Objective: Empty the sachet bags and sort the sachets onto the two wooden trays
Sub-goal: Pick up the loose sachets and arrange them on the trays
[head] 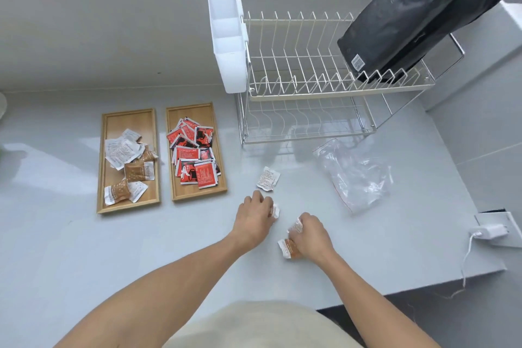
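Two wooden trays lie side by side on the grey counter. The left tray (pixel 102 167) carries brown and white sachets (pixel 128 161). Red sachets (pixel 193 154) are piled on the right tray (pixel 220 155). My left hand (pixel 254 217) is closed over a brown-and-white sachet (pixel 275 210) on the counter. My right hand (pixel 310 237) grips brown sachets (pixel 288 247), one sticking out below the fingers. A single white sachet (pixel 267 179) lies loose just beyond my left hand. An empty clear zip bag (pixel 356 175) lies crumpled to the right.
A two-tier wire dish rack (pixel 310 87) stands behind, with a white plastic caddy (pixel 228 42) on its left end and a black pouch (pixel 409 14) leaning in its top tier. A white charger (pixel 490 230) is plugged into a counter socket at the right edge.
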